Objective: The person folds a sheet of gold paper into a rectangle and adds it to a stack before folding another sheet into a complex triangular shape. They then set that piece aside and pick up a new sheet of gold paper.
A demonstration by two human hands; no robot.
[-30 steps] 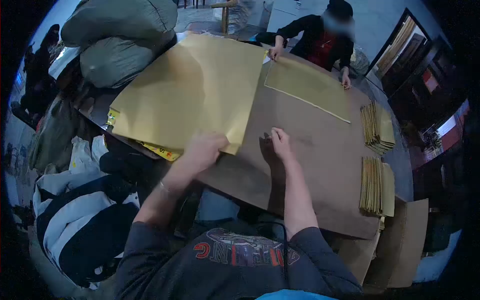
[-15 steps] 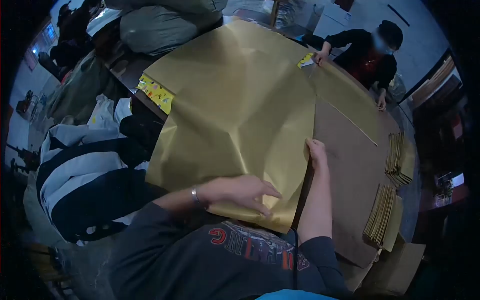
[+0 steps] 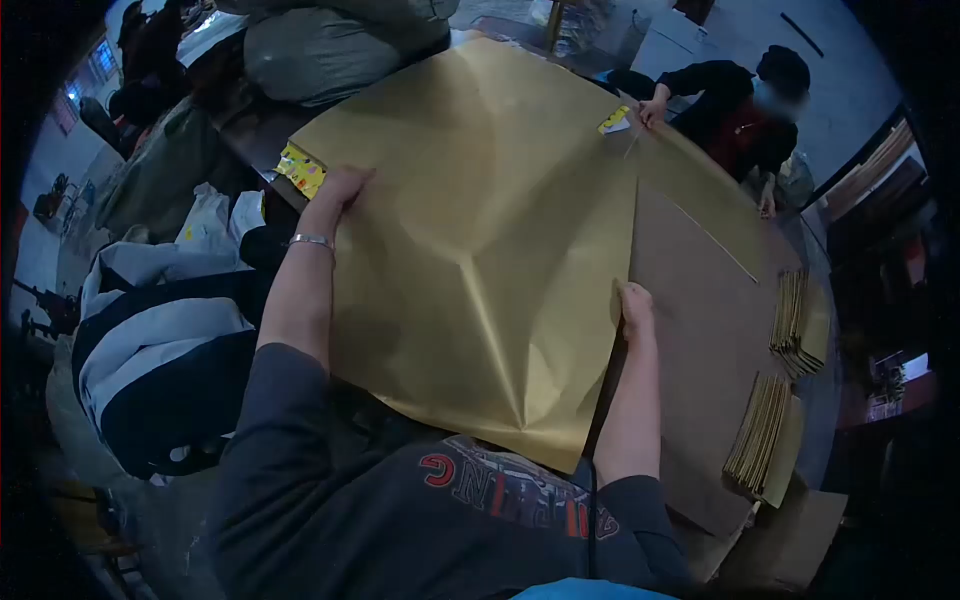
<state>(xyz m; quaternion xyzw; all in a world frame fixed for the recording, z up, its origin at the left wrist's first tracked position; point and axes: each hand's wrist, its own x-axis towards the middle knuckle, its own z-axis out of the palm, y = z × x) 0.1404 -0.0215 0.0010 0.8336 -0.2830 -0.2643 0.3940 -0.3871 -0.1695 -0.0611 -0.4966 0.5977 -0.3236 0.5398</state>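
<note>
the brown table [image 3: 700, 300] fills the middle of the view, and across its left half lies a big gold sheet [image 3: 480, 230], creased from the middle down to its near corner, which hangs over the near edge of the table toward the person's lap. beyond the far left edge sit bulky grey sacks [image 3: 330, 50]. across the far right corner a second gold sheet [image 3: 700, 205] lies flat, and a co-worker in dark sleeves [image 3: 720, 90] leans over it, one hand at each end. along the right edge two stacks of folded gold paper [image 3: 800, 325] stand near each other, the nearer stack [image 3: 765, 435] close to the near right corner. a small yellow printed piece [image 3: 300, 168] peeks out at the left edge under the big sheet. the left hand [image 3: 340, 190] presses on the sheet's left border, fingers spread flat, a bracelet on the wrist. the right hand [image 3: 635, 305] rests at the sheet's right border, fingers close together on the paper's edge; whether they pinch it, cannot tell.
</note>
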